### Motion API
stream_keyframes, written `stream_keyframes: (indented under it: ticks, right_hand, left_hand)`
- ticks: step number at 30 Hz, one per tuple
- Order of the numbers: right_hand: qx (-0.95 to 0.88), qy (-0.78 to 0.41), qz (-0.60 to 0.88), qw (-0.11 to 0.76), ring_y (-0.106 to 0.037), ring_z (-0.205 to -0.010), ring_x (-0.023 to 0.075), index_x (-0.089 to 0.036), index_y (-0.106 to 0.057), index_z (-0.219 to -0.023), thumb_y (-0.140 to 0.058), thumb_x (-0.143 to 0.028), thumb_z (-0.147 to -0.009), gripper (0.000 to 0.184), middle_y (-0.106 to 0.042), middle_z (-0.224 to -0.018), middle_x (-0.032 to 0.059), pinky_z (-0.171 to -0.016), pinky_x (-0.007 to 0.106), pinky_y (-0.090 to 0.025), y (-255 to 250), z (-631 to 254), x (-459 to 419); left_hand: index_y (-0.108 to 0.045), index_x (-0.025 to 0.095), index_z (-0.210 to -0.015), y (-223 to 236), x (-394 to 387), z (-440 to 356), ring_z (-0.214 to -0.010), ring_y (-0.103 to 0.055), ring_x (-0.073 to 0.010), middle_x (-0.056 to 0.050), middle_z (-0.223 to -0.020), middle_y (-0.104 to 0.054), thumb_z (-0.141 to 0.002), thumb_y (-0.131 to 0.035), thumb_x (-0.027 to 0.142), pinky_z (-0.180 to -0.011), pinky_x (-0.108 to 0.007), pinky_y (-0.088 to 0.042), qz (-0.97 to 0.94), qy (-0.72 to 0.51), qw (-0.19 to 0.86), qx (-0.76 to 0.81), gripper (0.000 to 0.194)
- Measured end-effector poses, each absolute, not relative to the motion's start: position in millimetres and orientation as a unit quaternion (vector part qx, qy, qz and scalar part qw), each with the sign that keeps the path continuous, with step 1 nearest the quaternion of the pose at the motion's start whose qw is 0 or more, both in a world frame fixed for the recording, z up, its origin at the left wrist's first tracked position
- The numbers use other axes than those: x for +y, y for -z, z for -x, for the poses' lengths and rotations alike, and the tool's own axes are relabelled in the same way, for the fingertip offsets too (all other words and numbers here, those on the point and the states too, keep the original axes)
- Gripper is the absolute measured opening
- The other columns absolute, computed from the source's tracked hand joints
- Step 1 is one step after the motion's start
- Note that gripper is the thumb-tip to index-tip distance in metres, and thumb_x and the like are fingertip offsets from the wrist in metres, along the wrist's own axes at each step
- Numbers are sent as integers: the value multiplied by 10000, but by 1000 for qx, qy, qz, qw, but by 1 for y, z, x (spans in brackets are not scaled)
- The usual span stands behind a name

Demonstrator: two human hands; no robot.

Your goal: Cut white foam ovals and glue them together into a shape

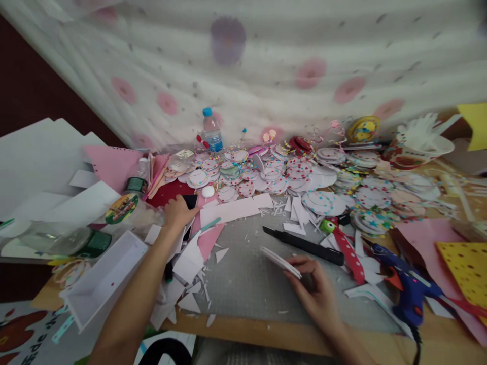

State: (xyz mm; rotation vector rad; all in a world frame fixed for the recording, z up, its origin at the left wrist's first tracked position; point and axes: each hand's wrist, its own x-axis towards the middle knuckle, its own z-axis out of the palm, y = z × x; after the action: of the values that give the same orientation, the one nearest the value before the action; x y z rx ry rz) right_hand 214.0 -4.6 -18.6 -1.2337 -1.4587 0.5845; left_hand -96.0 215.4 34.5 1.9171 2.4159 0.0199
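Note:
My left hand (178,215) is at the back left of the cutting mat, its fingers and thumb closed about a dark, flat, phone-like object (189,201). The hand and some paper partly cover that object. Over the front of the grey cutting mat (243,274), my right hand (315,291) pinches a thin stack of white paper pieces (280,262), tilted and seen nearly edge-on. A black utility knife (304,245) lies just beyond the stack. Between the two hands sits a long white paper strip (238,209), with a pale green stick (210,225) near its left end.
Confetti-dotted paper discs (272,172) are heaped along the back beside a water bottle (212,131). A blue glue gun (407,284) with a cord lies at the right. White paper scraps (188,261) and an open white box (104,279) are at the left.

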Motion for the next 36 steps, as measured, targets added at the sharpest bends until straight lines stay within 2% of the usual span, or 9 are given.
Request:
stream_keyframes:
  ticks: [8, 13, 19, 28, 36]
  right_hand:
    - [-620, -267, 513, 530, -649, -820, 202, -249, -509, -850, -582, -175, -880, 109, -662, -920, 50, -687, 335, -517, 20, -215, -5]
    - [-613, -266, 520, 532, -651, -817, 204, -250, -502, -843, -590, -183, -879, 117, -664, -916, 53, -690, 340, -520, 19, -214, -5]
    - [-610, -274, 521, 531, -646, -821, 205, -251, -499, -846, -583, -184, -884, 114, -661, -916, 60, -693, 346, -522, 20, -215, -5]
    - [-604, -272, 523, 537, -650, -804, 200, -250, -499, -845, -581, -181, -881, 112, -660, -904, 55, -684, 337, -523, 15, -214, -3]
    - [-571, -290, 537, 549, -643, -800, 204, -244, -537, -825, -595, -244, -881, 81, -662, -885, 57, -686, 339, -529, 13, -212, -2]
  left_hand:
    - [-412, 56, -1255, -34, 215, 95, -1105, -565, -420, -265, -1187, -586, -694, -598, 515, -892, -447, -431, -611, -4, 0, 792, 749]
    - [-440, 48, -1214, -35, 219, 96, -1104, -566, -418, -263, -1189, -589, -671, -626, 501, -881, -444, -441, -605, 3, 7, 796, 731]
    - [-419, 25, -1233, -34, 224, 96, -1143, -539, -436, -288, -1226, -561, -644, -645, 576, -914, -462, -426, -604, 10, 7, 797, 838]
    - [-415, 29, -1218, -41, 226, 99, -1057, -604, -421, -293, -1138, -612, -683, -636, 549, -831, -429, -467, -624, 31, 8, 780, 778]
    - [-431, 16, -1217, -41, 225, 96, -1068, -594, -433, -314, -1141, -600, -716, -619, 517, -846, -450, -460, -632, 40, 10, 774, 733]
